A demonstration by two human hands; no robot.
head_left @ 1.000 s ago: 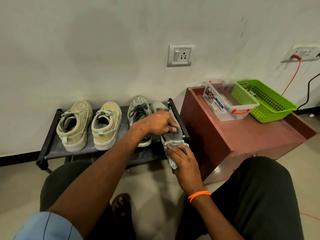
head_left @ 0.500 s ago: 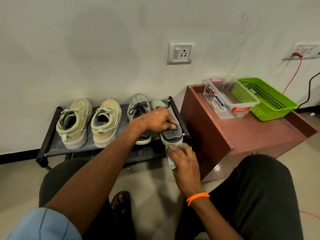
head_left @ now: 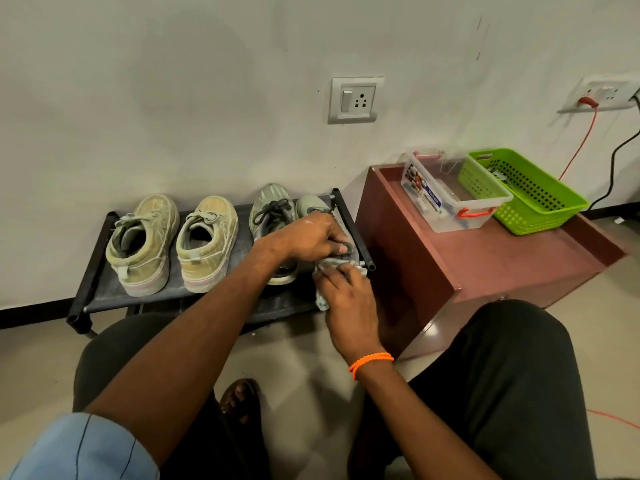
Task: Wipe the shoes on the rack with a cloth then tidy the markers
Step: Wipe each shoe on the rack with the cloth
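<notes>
Head view shows a low black metal-and-fabric shoe rack (head_left: pixel 104 258) against the far wall, holding two tan canvas sneakers (head_left: pixel 173 242) at left and two grey-green laced sneakers (head_left: pixel 273 216) at right. Left hand (head_left: pixel 311 237) grips the rightmost sneaker; right hand (head_left: pixel 349 299) presses a crumpled pale grey cloth (head_left: pixel 323 299) against its near end, fingers curled round it

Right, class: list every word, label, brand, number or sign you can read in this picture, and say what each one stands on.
"MULTI BOX", only faintly legible: on the blue-and-white paper label on the side of the clear plastic storage box with orange handles.
The label's smaller print and pictures: too small and blurred to read.
Beige shoes, grey lace-up shoes, grey wall socket plate, green plastic basket: no readable text.
</notes>
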